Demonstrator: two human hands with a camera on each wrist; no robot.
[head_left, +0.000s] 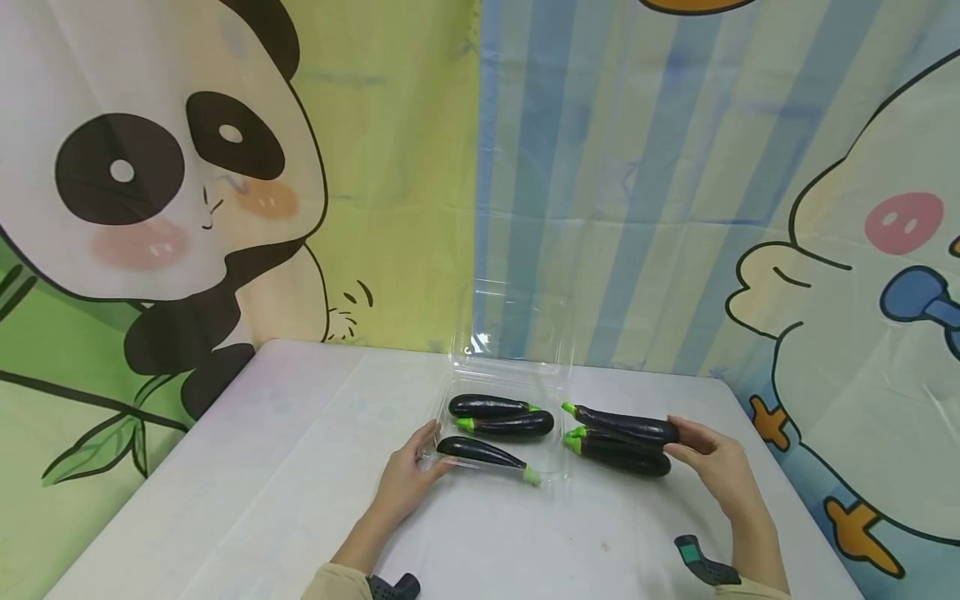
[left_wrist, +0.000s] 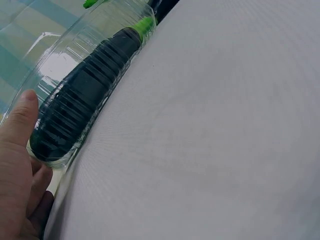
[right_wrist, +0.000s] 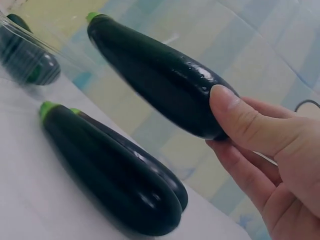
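While my left hand (head_left: pixel 408 475) steadies the clear box (head_left: pixel 504 385) with flat fingers, my right hand (head_left: pixel 708 462) pinches the top eggplant (head_left: pixel 622 425), best lifted level over the rim.

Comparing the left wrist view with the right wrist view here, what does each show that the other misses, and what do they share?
Only the left wrist view shows the left hand touching the end of the clear plastic container, with one eggplant seen through its ribbed wall.

Only the right wrist view shows the right hand gripping a lifted eggplant by its blunt end, above two eggplants lying side by side on the table.

Both show the white table and part of the container.
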